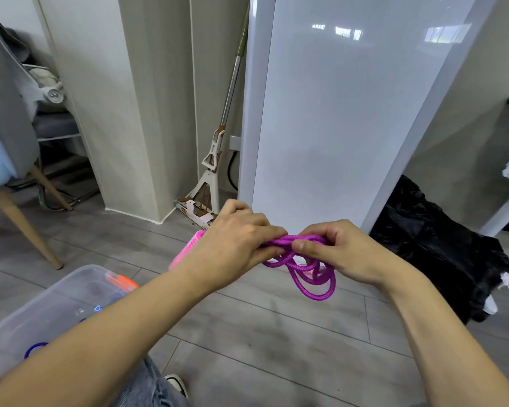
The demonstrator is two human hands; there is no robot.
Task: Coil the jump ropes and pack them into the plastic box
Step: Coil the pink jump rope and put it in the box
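A purple jump rope is bunched into several loops in mid-air above the grey floor. My left hand grips the rope bundle together with its pink handles, which stick out to the left below the hand. My right hand pinches the rope's strands between thumb and fingers at the top of the bundle, and loops hang below it. The clear plastic box stands at lower left on the floor. Inside it lie an orange handle and a blue rope, partly hidden by my left forearm.
A mop leans in the corner beside a tall white cabinet. A black plastic bag lies on the floor at right. A chair with wooden legs stands at left. My shoe shows at the bottom.
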